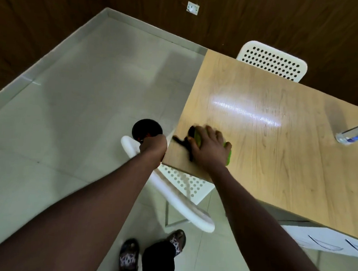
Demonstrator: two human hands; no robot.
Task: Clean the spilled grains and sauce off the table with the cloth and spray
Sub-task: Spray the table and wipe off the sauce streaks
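1. Black trousers and patterned shoes (129,256) stand on the pale tiled floor (58,127) at 6 o'clock of the view.
2. White perforated chair (182,201) sits just beyond the feet, its seat tucked partly under the near corner of the table (277,163).
3. At 11 o'clock of that chair, the left hand (153,147) hangs just off the table's left edge, below its corner. Its fingers are curled at the near rim of a black round container (147,127), which it holds against the edge.
4. At 3 o'clock of the left hand, the right hand (208,148) lies palm down on the green cloth (228,155), fingers spread and pressing it flat onto the wooden top close to the left edge.
5. A dark patch (181,141) shows at 9 o'clock of the cloth, between it and the edge; motion blur hides whether it is sauce or part of the cloth.
6. At 3 o'clock, well apart from the cloth, the clear spray bottle (352,134) stands on the table by the frame's right side.
7. At 12 o'clock, a second white perforated chair (272,61) stands behind the table's far edge, before a dark wooden wall (76,11).
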